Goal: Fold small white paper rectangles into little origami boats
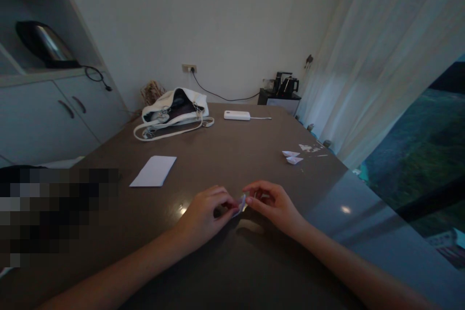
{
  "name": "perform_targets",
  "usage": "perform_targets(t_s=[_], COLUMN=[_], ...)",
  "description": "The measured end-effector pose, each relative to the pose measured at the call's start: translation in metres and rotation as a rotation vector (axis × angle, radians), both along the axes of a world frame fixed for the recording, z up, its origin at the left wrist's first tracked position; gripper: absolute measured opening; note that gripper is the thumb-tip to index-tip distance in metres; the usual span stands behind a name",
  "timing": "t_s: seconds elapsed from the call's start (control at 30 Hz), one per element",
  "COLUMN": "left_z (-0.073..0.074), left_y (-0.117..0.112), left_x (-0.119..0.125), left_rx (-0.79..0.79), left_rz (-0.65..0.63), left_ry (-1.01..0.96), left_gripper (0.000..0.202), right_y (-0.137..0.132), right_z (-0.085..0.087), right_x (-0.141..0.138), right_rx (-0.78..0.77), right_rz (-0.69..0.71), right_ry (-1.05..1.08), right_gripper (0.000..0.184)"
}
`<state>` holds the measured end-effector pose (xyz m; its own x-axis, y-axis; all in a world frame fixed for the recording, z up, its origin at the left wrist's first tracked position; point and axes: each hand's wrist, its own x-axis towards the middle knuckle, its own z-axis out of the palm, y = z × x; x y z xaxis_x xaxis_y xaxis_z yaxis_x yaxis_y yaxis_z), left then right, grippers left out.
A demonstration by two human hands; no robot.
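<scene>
A small piece of folded white paper (242, 202) is held just above the table between my two hands. My left hand (209, 210) is closed, pinching the paper's left side between thumb and fingertips. From the other side, my right hand (274, 203) has its thumb and curled forefinger at the paper's upper right edge. Fingers partly cover the paper, so its full shape is hidden. Farther off to the right lie two small folded paper boats (294, 160), side by side. A flat stack of white paper sheets (154, 172) rests to the left of my hands.
Torn paper scraps (305, 147) lie near the table's right edge. At the far side are a white handbag (176, 111) and a white power bank (237, 115) with a short cable. A curtain (337, 68) hangs along the right. A blurred patch covers the left edge.
</scene>
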<state>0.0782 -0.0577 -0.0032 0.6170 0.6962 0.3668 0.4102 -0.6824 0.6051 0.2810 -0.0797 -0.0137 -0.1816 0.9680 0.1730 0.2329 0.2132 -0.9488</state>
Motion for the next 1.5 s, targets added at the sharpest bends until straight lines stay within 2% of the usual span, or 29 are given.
perform_targets(t_s=[0.1,0.2,0.3,0.4,0.47,0.57,0.6,0.67,0.87,1.07,1.2,1.33,1.5], left_z=[-0.003,0.0,0.01,0.021,0.024,0.023,0.022,0.019,0.015,0.014,0.009,0.004,0.001], left_y=[-0.001,0.002,0.01,0.016,0.015,0.008,0.006,0.003,0.008,0.008,0.01,0.018,0.022], left_x=[0.0,-0.002,-0.009,-0.018,-0.021,-0.021,-0.019,-0.017,-0.016,-0.017,-0.017,-0.018,-0.018], left_rx=[0.025,-0.008,-0.1,-0.253,-0.33,-0.335,-0.323,-0.312,-0.361,-0.259,-0.194,-0.124,-0.194], left_rz=[-0.03,-0.021,0.042,-0.048,-0.126,-0.17,-0.176,-0.188,-0.19,-0.243,-0.311,-0.216,-0.148], left_ry=[0.042,0.042,0.068,0.195,0.267,0.313,0.317,0.319,0.302,0.28,0.243,0.206,0.173], left_gripper=[0.008,0.009,0.014,0.027,0.042,0.052,0.05,0.041,0.014,0.031,0.016,0.013,0.013], right_y=[0.001,0.003,0.005,0.004,0.002,0.001,0.0,0.001,0.003,0.004,0.004,0.004,0.005], right_z=[-0.001,-0.004,-0.004,0.002,0.009,0.02,0.023,0.026,0.017,0.012,0.011,0.013,0.013], right_x=[0.001,0.001,0.002,0.006,0.01,0.017,0.018,0.02,0.02,0.02,0.019,0.018,0.02], right_rx=[0.038,0.027,0.025,0.048,0.052,0.052,0.07,0.108,0.147,0.15,0.154,0.113,0.105], right_rz=[-0.029,-0.011,-0.032,-0.04,0.047,0.284,0.327,0.364,0.339,0.343,0.328,0.264,0.213], right_ry=[-0.159,-0.246,-0.301,-0.346,-0.402,-0.5,-0.513,-0.538,-0.596,-0.61,-0.584,-0.487,-0.419], right_gripper=[0.02,0.018,0.018,0.019,0.021,0.03,0.034,0.029,0.01,0.011,0.013,0.018,0.016])
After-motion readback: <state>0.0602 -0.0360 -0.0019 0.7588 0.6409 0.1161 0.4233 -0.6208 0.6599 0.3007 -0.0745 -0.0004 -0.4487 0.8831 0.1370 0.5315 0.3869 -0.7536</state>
